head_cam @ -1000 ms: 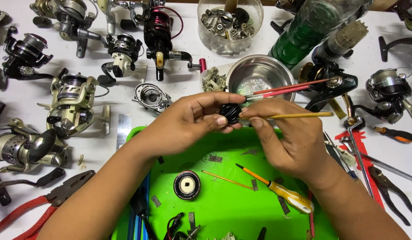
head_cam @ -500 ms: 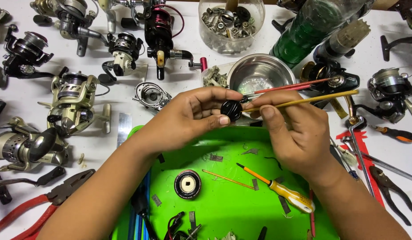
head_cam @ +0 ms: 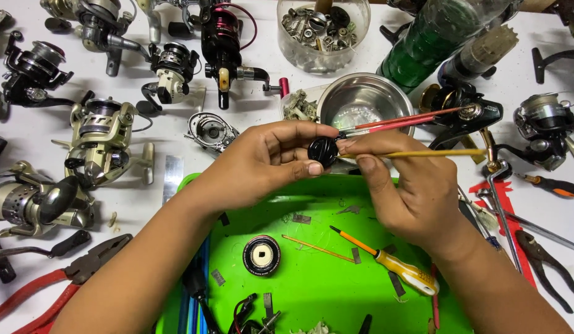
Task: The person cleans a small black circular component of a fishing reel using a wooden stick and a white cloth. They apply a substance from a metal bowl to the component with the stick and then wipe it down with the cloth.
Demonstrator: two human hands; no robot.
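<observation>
A: Where is the black knob?
B: Above the green tray, pinched in the left hand.
A: Technique?
B: Right hand, closed on the yellow brush, should stroke lightly; keep the pinch steady.

Both arms come up from the bottom and lean in toward each other. The left hand is turned a bit on its side. Its fingers curl over the top and its thumb presses from below, so the tips pinch together. The right hand shows its back. Its fingers bend toward the left hand, and its thumb points up. The fingertips of both hands almost touch in the middle. Both wrists are bare.
</observation>
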